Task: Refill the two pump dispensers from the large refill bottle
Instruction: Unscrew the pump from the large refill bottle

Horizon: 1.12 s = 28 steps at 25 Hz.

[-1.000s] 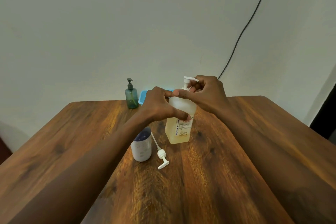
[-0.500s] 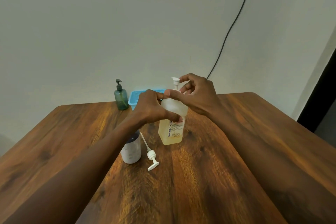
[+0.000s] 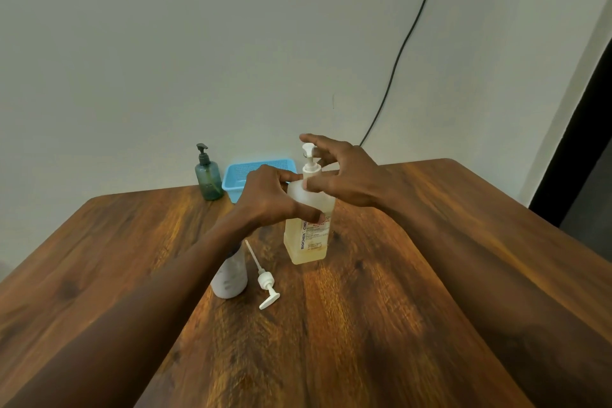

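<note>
Loose white pump (image 3: 266, 288) lies on table (image 3: 381, 325) beside white dispenser (image 3: 230, 278), cap off. Mid-table: L hand (image 3: 268, 199) clamped on refill bottle (image 3: 309, 228), upright. R hand (image 3: 344, 175) fingers spread at its pump collar. Far edge: green dispenser (image 3: 208, 175), blue basket (image 3: 256, 175).

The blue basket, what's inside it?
The blue basket looks empty in the part that shows. The left hand covers its right side, so anything there stays hidden.

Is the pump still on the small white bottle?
No, the white bottle stands open and its pump lies beside it on the table.
</note>
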Each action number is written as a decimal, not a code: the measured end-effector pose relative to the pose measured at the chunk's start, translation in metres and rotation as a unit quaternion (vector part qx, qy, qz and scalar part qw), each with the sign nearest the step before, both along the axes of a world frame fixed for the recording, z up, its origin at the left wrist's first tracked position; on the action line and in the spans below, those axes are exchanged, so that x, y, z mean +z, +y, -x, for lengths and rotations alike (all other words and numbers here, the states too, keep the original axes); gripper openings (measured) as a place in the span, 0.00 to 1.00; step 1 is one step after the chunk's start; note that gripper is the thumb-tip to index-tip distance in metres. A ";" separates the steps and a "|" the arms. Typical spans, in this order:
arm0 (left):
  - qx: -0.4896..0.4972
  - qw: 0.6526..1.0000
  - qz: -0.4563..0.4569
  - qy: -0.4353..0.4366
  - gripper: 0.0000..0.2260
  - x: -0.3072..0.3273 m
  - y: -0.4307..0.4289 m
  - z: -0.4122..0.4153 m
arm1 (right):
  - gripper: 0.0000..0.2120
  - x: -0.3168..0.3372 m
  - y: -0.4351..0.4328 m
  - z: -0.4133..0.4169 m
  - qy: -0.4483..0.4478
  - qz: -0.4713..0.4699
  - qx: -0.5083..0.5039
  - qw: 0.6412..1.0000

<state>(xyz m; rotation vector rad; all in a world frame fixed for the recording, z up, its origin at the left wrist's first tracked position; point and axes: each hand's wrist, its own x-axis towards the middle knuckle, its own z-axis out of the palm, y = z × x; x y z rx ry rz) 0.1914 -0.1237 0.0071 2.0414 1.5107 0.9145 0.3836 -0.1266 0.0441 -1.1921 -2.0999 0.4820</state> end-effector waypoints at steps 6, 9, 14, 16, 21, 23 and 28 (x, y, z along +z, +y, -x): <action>-0.004 1.000 0.004 0.020 0.29 -0.003 0.000 -0.004 | 0.16 0.003 0.000 -0.002 0.013 -0.074 -0.025 0.997; -0.001 0.999 0.037 0.022 0.32 -0.010 0.004 0.002 | 0.15 0.011 -0.003 -0.011 0.106 -0.061 -0.017 0.992; 0.021 0.997 0.075 0.017 0.33 -0.022 0.015 0.007 | 0.15 0.018 -0.003 -0.024 0.189 -0.030 -0.012 0.981; 0.021 0.996 0.088 0.018 0.31 -0.024 0.018 0.007 | 0.14 0.019 -0.004 -0.027 0.218 -0.044 -0.017 0.975; 0.041 0.993 0.111 0.007 0.29 -0.032 0.023 0.006 | 0.11 0.020 -0.006 -0.034 0.287 -0.097 -0.026 0.953; 0.049 0.992 0.115 0.001 0.29 -0.035 0.025 0.007 | 0.12 0.015 -0.006 -0.037 0.306 -0.129 -0.034 0.943; 0.065 0.990 0.125 -0.014 0.28 -0.036 0.025 0.010 | 0.15 -0.007 -0.003 -0.047 0.319 -0.119 -0.115 0.933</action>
